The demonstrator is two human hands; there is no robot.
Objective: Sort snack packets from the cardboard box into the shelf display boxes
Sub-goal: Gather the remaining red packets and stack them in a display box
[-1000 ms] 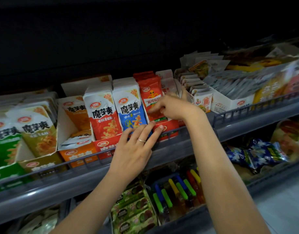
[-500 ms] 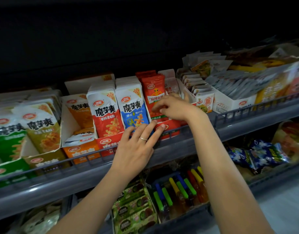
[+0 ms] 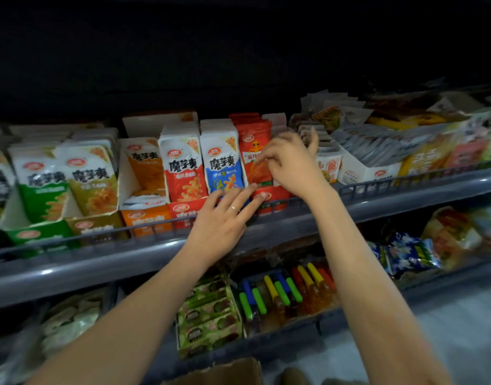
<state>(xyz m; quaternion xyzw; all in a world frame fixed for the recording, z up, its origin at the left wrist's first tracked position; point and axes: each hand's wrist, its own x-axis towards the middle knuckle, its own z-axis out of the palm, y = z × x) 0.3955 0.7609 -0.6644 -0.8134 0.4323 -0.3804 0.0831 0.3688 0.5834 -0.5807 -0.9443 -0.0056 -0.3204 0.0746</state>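
Red snack packets stand in a red display box on the upper shelf, beside blue packets and red-white packets. The curled fingertips of my right hand touch the face of the front red packet, one finger lifted; motion blur hides any pinch. With straight fingers, my left hand presses on the box fronts below the blue packets. A flap of the cardboard box shows at the bottom edge.
A grey rail fronts the upper shelf. Green and olive packets fill boxes at left, and white boxes of small sachets stand at right. On the lower shelf lie green boxed snacks, coloured jelly sticks and blue bags.
My right hand has lifted a little along the red packet and its fingers have loosened and spread. My left hand stays pressed on the box fronts.
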